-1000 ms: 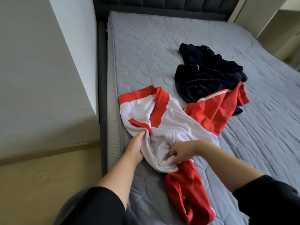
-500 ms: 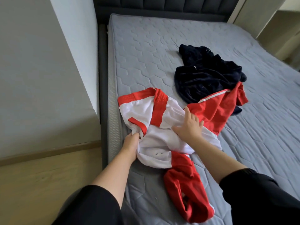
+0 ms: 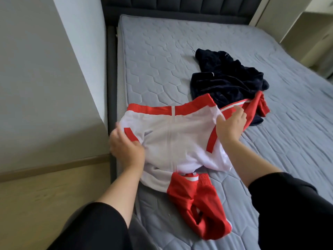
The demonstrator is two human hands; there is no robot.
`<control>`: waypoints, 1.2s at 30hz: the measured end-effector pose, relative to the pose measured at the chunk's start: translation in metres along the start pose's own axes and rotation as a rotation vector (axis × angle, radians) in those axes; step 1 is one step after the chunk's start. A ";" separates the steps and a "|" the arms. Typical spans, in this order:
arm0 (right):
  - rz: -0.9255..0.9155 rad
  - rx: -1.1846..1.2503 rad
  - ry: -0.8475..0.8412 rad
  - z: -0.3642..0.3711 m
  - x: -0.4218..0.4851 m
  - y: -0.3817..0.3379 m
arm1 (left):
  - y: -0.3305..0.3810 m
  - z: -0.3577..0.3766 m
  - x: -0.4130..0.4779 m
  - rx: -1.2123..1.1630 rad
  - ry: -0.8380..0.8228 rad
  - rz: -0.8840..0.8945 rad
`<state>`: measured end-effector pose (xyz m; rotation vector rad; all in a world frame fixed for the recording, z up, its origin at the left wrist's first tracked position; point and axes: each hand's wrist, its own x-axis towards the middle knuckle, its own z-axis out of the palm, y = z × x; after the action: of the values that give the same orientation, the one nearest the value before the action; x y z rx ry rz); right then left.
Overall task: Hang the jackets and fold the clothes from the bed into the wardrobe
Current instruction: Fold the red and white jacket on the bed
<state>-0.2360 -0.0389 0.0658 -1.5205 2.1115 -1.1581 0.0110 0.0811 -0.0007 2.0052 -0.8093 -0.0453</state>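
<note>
A white jacket with red trim (image 3: 173,138) lies spread flat on the grey mattress (image 3: 162,65), its red hem band toward the headboard and a red sleeve (image 3: 196,204) bunched near the front edge. My left hand (image 3: 126,148) grips the jacket's left side at a red stripe. My right hand (image 3: 228,127) holds the fabric at its right side, next to the other red sleeve (image 3: 255,105). A crumpled dark navy garment (image 3: 227,78) lies behind, partly under that sleeve.
A grey wall panel (image 3: 54,87) and a wooden ledge (image 3: 45,195) run along the bed's left side. The dark padded headboard (image 3: 180,6) is at the far end. Light wooden furniture (image 3: 310,33) stands at the far right.
The bunched jacket has been pulled open and laid flat. My left hand moved left and my right hand moved right and away, stretching the white body between them.
</note>
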 end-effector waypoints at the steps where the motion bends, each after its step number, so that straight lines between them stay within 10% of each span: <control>1: -0.051 -0.047 0.012 -0.001 -0.007 0.010 | 0.005 0.002 -0.006 -0.016 -0.076 0.238; 6: 0.084 -0.207 -0.314 0.001 -0.047 0.055 | 0.017 0.015 -0.059 0.169 -0.935 0.677; 11: 0.479 -0.337 -0.769 0.004 -0.087 0.080 | 0.011 0.021 -0.065 0.240 -0.873 0.603; 19: 0.404 0.645 -0.681 0.008 -0.074 0.065 | 0.029 0.010 -0.036 -0.450 -0.779 -0.328; 23: 0.256 0.871 -0.810 0.007 -0.055 0.013 | 0.032 0.005 -0.021 -0.857 -0.703 -0.982; 28: 0.229 0.786 -0.746 0.016 -0.042 -0.040 | 0.013 0.000 -0.003 -1.062 -0.419 -1.247; 31: 0.242 0.453 -0.540 0.032 -0.052 -0.034 | 0.004 -0.001 0.007 -0.626 -0.150 -1.034; 36: 0.820 0.561 -0.712 0.059 -0.085 -0.007 | 0.019 -0.002 -0.010 -0.271 -0.224 0.237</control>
<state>-0.1603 0.0100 0.0155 -0.5571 1.4697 -0.6554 -0.0058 0.0814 0.0128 1.6573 -1.1164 -0.2336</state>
